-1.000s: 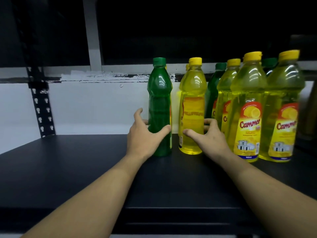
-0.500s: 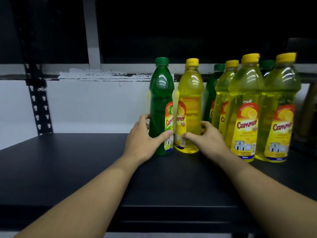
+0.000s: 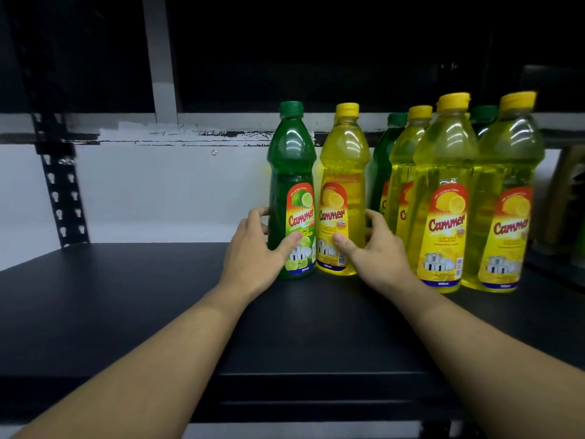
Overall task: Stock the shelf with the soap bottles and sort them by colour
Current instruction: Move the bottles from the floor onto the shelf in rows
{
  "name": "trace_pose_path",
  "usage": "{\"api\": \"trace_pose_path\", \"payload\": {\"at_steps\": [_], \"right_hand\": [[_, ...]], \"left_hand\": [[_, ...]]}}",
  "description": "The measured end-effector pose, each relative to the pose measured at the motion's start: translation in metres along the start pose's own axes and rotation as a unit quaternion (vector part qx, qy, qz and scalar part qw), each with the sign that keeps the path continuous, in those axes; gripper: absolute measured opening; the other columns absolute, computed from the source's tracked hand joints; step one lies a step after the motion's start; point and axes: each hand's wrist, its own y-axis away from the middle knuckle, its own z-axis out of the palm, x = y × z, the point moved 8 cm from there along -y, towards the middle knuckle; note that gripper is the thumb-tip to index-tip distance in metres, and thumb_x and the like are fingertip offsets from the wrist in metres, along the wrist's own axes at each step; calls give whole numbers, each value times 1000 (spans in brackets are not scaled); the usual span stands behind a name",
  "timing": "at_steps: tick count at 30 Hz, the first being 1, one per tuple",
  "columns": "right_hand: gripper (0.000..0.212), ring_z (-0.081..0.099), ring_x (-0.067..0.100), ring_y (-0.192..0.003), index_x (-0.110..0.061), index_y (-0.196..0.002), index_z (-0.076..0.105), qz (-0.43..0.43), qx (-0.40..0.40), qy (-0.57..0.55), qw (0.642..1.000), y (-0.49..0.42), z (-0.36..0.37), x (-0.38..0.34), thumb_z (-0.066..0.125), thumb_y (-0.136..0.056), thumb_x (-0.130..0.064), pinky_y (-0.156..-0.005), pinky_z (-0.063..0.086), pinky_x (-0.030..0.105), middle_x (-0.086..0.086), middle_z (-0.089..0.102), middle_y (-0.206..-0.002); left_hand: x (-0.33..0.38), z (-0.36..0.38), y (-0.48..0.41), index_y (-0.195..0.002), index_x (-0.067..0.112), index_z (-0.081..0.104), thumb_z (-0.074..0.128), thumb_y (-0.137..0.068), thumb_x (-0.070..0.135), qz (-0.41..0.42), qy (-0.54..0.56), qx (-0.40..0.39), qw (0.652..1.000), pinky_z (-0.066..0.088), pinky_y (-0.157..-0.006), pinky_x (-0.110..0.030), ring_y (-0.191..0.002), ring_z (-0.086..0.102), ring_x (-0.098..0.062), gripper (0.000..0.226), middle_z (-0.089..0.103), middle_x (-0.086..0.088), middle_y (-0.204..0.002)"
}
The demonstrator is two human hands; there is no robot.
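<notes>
A green soap bottle (image 3: 291, 172) and a yellow soap bottle (image 3: 343, 172) stand upright side by side on the black shelf (image 3: 133, 299), labels facing me. My left hand (image 3: 258, 253) wraps the base of the green one. My right hand (image 3: 375, 251) wraps the base of the yellow one. To the right stands a group of several yellow bottles (image 3: 443, 191), with two green bottles (image 3: 381, 166) partly hidden behind them.
A black perforated upright (image 3: 61, 191) rises at the left against the white back wall (image 3: 158, 191). Dark objects stand at the far right edge (image 3: 566, 201). Bare shelf surface spreads out left of the green bottle.
Both bottles have been turned in place, so their labels, turned away a second ago, now face me. My hands stay around their bases.
</notes>
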Motion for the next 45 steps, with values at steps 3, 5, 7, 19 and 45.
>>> {"api": "trace_pose_path", "payload": {"at_steps": [3, 5, 7, 19, 45], "right_hand": [[75, 55, 25, -124, -23, -154, 22, 7, -12, -18, 1000, -1, 3, 3, 62, -94, -45, -101, 47, 42, 5, 56, -138], [78, 56, 23, -123, -24, -155, 19, 2, -27, -18, 999, 1, 6, 0, 57, -94, -53, -99, 46, 38, 4, 55, -140], [90, 54, 22, -125, -22, -154, 18, -9, -26, -4, 1000, 2, 7, -2, 60, -86, -63, -100, 46, 37, 3, 52, -142], [104, 58, 29, -119, -28, -155, -18, -54, 1, 106, 993, 2, 3, -9, 65, -94, -30, -99, 49, 47, 9, 56, -136], [128, 58, 35, -122, -50, -136, -44, -83, -30, 196, 977, -2, 14, -14, 71, -89, -16, -90, 53, 43, 13, -8, -166]], "left_hand": [[-2, -1, 0, -138, 22, 36, 66, -90, 50, -11, 19, 10, 1000, 55, -86, -43, -102, 65, -19, 63, 62, 0, -121], [1, 0, 2, -137, 23, 36, 61, -94, 48, 5, 2, 8, 1000, 56, -87, -44, -105, 66, -19, 56, 63, 1, -126], [2, 0, 3, -137, 25, 36, 58, -95, 49, 6, -6, 2, 1000, 56, -87, -44, -105, 65, -17, 53, 62, 3, -129], [34, -7, 9, -148, 33, 28, 80, -74, 33, 144, -104, 56, 983, 57, -80, -34, -114, 53, -22, 90, 28, 2, -140], [12, 19, -1, -152, 47, -18, 75, -88, 28, 106, -64, -52, 991, 47, -99, -35, -126, 51, -18, 115, 30, 0, -151]]}}
